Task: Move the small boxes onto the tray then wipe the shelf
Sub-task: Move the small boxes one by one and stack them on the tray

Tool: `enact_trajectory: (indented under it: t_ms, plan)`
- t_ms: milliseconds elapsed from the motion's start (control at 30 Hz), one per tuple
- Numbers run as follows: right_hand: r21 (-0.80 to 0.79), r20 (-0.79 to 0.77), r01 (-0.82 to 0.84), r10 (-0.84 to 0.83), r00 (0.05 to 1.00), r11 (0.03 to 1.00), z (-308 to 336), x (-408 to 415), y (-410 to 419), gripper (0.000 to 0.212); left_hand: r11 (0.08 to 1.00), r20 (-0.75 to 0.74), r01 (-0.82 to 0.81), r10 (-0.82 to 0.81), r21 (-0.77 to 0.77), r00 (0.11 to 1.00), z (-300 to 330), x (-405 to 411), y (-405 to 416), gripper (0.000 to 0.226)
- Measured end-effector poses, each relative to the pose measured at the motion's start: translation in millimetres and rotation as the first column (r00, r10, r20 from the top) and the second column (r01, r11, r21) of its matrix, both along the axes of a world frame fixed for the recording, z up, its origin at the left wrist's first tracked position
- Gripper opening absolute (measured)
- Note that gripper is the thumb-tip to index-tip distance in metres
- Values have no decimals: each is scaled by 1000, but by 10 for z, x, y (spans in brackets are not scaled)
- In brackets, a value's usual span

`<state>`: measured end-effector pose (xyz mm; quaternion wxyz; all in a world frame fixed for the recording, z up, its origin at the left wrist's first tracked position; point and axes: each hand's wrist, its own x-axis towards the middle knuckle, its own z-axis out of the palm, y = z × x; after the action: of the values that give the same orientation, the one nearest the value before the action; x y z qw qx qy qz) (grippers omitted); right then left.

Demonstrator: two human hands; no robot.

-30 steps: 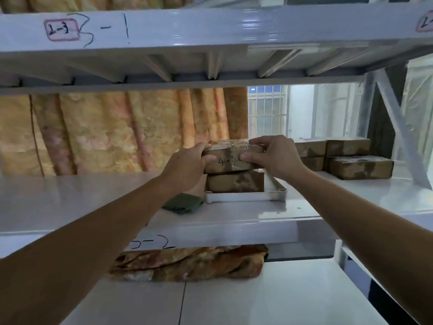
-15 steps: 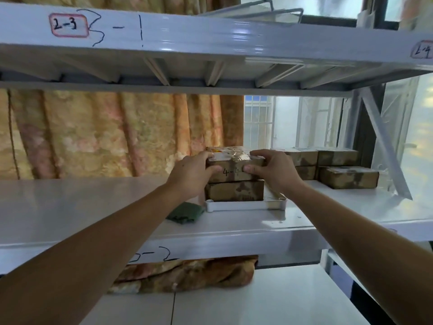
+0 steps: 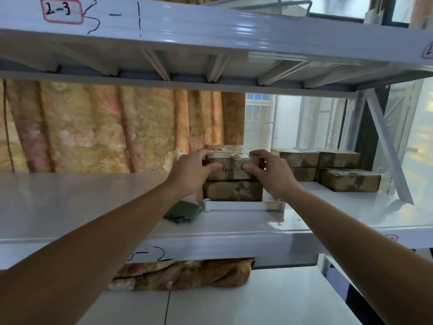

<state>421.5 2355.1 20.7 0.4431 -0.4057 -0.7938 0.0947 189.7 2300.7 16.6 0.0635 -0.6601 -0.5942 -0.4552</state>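
A person is standing in front of a big white metal shelf [image 3: 93,207] and reaching both bare arms out over it. The left hand [image 3: 191,171] is gripping the left end of a small brown cardboard box with shiny tape on top [image 3: 232,164]. The right hand [image 3: 269,172] is gripping the right end of the same box. The fingers of both hands are curling over the top of the box, and both thumbs are pressing on its front side, where a black "4" is written. So the box is sitting right between the two hands, held from both ends.

This box is lying on top of a second brown cardboard box [image 3: 234,191]. The two are making a little stack. The bottom box is sitting in a flat white tray with a low rim [image 3: 243,205], and the tray is resting on the shelf.

Just to the left of the tray, a dark green cloth [image 3: 182,212] is lying crumpled on the shelf, close below the left wrist.

Off to the right of the right hand, more brown cardboard boxes [image 3: 349,179] are waiting on the shelf in a small pile, apart from the tray.

Behind the shelf an orange and yellow flowery curtain [image 3: 105,130] is hanging down. Above the hands another white shelf board [image 3: 210,24] is stretching across, with "2-3" written on a label.
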Motion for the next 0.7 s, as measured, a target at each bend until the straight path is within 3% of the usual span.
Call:
enact_trajectory:
  t_ms: [367,700]
  plan:
    - [-89,-10,-25,24,1000,996,-12,71,83,48,999,30,16,-18,50,999,-18,70,3,49]
    - [-76,-38,-26,23,999,997,-72,51,62,52,999,-1,20,-20,-31,1000,-47,40,-19,52]
